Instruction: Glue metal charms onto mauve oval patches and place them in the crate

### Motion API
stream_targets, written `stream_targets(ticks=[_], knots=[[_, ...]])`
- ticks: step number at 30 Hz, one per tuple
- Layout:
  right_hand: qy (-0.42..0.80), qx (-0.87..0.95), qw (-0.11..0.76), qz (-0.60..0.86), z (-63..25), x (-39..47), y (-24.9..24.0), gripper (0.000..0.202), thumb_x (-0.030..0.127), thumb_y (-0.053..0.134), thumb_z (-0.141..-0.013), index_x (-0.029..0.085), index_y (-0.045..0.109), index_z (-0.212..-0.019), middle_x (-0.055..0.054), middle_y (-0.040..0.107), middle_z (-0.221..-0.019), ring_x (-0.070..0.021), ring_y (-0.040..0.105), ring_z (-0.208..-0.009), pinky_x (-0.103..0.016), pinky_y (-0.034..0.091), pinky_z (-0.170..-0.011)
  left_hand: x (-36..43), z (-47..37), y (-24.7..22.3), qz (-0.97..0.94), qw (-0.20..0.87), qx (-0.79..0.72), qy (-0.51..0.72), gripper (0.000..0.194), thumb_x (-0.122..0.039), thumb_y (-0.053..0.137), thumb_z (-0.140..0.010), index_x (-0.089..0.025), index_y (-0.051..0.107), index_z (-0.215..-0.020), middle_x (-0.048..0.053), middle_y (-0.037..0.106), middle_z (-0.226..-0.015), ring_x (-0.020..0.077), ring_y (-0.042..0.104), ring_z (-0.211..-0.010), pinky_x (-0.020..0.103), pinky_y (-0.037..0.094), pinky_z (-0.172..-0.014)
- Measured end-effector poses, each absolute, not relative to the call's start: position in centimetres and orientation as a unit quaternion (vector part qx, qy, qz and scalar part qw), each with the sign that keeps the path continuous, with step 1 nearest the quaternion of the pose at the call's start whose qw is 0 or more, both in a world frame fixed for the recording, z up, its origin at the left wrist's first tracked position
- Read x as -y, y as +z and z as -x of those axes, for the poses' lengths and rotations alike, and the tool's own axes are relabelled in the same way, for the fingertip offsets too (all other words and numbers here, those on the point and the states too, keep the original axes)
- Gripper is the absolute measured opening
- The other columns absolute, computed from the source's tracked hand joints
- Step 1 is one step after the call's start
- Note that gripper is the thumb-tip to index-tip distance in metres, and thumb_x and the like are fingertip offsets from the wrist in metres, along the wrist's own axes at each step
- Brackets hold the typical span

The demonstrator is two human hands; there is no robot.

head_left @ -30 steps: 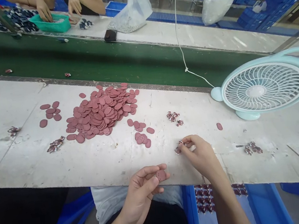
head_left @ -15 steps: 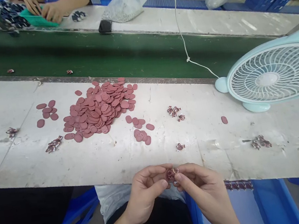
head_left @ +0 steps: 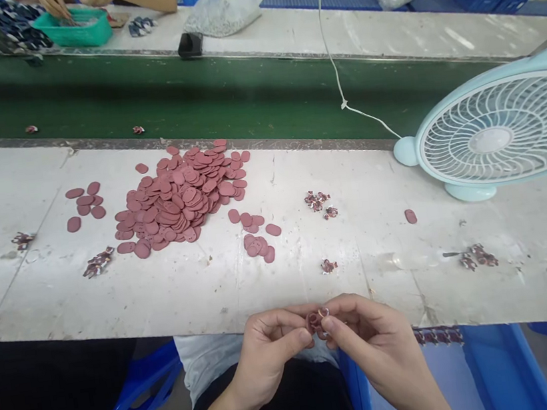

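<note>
A small dark-red piece with pale, shiny bits (head_left: 316, 322) is pinched between both hands, just past the table's near edge. My left hand (head_left: 273, 353) grips its left side between thumb and fingers. On its right side, the thumb and forefinger of my right hand (head_left: 375, 343) close on a thin, light-coloured edge. Fingers cover much of the piece. Nearest on the table lies a small cluster of similar dark-red parts (head_left: 328, 265). Farther left is a heap of flat, oval maroon pieces (head_left: 176, 194), with several loose ovals (head_left: 259, 245) beside it.
A light-blue fan (head_left: 491, 139) stands at right, its white cord (head_left: 338, 82) crossing the green conveyor belt (head_left: 249, 94). Below the table edge at right is a blue tray (head_left: 506, 362) holding a row of dark-red parts. Across the belt, another person's hand reaches into a green basket (head_left: 74, 31).
Both my hands keep their pinch on the small piece, which has turned slightly. Two small parts on the belt have shifted right. Across the belt, the other person's hands have moved apart.
</note>
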State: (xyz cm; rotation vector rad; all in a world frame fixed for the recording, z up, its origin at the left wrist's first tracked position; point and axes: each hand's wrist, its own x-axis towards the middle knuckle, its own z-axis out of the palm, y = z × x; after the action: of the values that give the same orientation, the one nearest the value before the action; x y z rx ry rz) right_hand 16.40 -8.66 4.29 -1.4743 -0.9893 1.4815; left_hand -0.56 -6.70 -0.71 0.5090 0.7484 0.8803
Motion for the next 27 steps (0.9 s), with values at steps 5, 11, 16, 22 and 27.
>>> stream_targets(ticks=[5, 11, 16, 22, 27], knots=[[0.593, 0.354, 0.432, 0.580, -15.7, 8.7, 4.1, 0.013, 0.035, 0.074, -0.090, 0.022, 0.074, -0.091, -0.003, 0.076, -0.085, -0.0128, 0.069, -0.071, -0.021, 0.058, -0.066, 6.9, 0.6, -1.0, -0.250, 0.794, -0.348, 0.431, 0.004, -0.015, 0.080, -0.080, -0.019, 0.081, -0.079, 0.008, 0.081, -0.108, 0.0192, 0.075, -0.087, 0.031, 0.059, -0.080], [0.581, 0.328, 0.473, 0.575, -14.8, 8.9, 3.3, 0.015, 0.036, 0.075, -0.089, 0.021, 0.073, -0.093, -0.004, 0.075, -0.082, -0.0141, 0.070, -0.072, -0.023, 0.059, -0.067, 7.2, 0.6, -1.2, -0.268, 0.774, -0.366, 0.443, 0.006, -0.015, 0.077, -0.083, -0.020, 0.081, -0.081, 0.009, 0.079, -0.115, 0.0251, 0.075, -0.099, 0.034, 0.059, -0.084], [0.565, 0.320, 0.506, 0.568, -14.3, 9.2, 3.1, 0.012, 0.034, 0.075, -0.089, 0.022, 0.074, -0.094, -0.003, 0.076, -0.083, -0.0127, 0.070, -0.070, -0.023, 0.060, -0.067, 7.2, 0.5, -1.0, -0.279, 0.766, -0.367, 0.449, 0.008, -0.014, 0.075, -0.085, -0.020, 0.081, -0.083, 0.009, 0.078, -0.118, 0.0252, 0.075, -0.100, 0.034, 0.060, -0.084], [0.560, 0.307, 0.524, 0.563, -14.3, 9.2, 2.6, 0.010, 0.032, 0.074, -0.090, 0.023, 0.075, -0.094, -0.003, 0.075, -0.083, -0.0123, 0.070, -0.069, -0.022, 0.061, -0.067, 7.3, 0.2, -1.4, -0.305, 0.749, -0.373, 0.454, 0.009, -0.015, 0.074, -0.086, -0.021, 0.080, -0.086, 0.009, 0.077, -0.119, 0.0250, 0.074, -0.104, 0.035, 0.060, -0.089], [0.575, 0.232, 0.587, 0.520, -15.7, 9.8, 0.7, 0.012, 0.033, 0.076, -0.088, 0.023, 0.075, -0.095, -0.002, 0.073, -0.080, -0.0130, 0.069, -0.067, -0.022, 0.058, -0.060, 6.3, 0.9, -0.8, -0.393, 0.704, -0.376, 0.457, 0.015, -0.022, 0.075, -0.086, -0.023, 0.079, -0.100, 0.012, 0.069, -0.134, 0.0307, 0.070, -0.116, 0.043, 0.060, -0.095]])
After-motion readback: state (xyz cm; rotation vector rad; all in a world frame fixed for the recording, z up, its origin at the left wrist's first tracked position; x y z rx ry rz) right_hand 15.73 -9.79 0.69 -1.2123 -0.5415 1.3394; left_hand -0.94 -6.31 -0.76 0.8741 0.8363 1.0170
